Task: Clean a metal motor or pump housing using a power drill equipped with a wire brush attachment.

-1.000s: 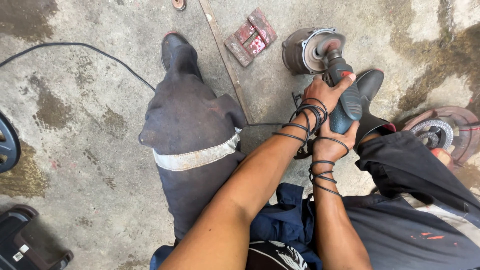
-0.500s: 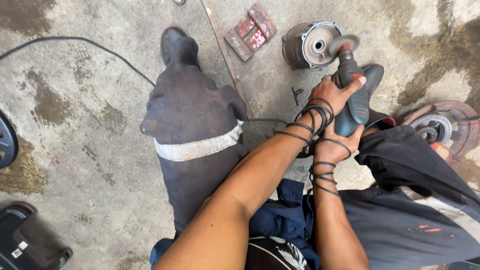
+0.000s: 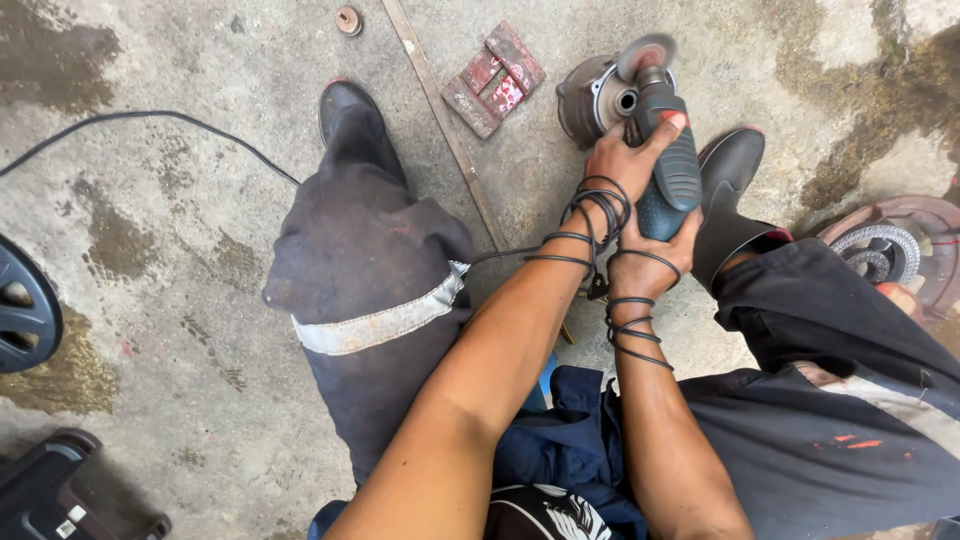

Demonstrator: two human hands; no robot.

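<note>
Angle grinder, dark blue-grey, held upright over the concrete floor between the two legs, its disc at the top edge of a round grey metal housing and seemingly touching its rim. Gripped by both hands: left hand wrapped round the body from the left with thumb across the top, right hand clenched on the lower end from beneath. Black cord looped several times round both wrists, trailing left across the floor toward the frame edge.

Tight on the right: black boot just beside the grinder, dark trouser leg behind it, ribbed metal disc at the right border. Left leg stretched forward with a pale reflective band. Open bare concrete to the left of that leg, stained and damp in patches. Thin metal strip running diagonally between leg and housing.

Red-painted rectangular metal piece lying flat just left of the housing, worn and slotted. Small round washer near the top edge. Dark wheel-like part at the left border; black plastic case in the bottom-left corner.
</note>
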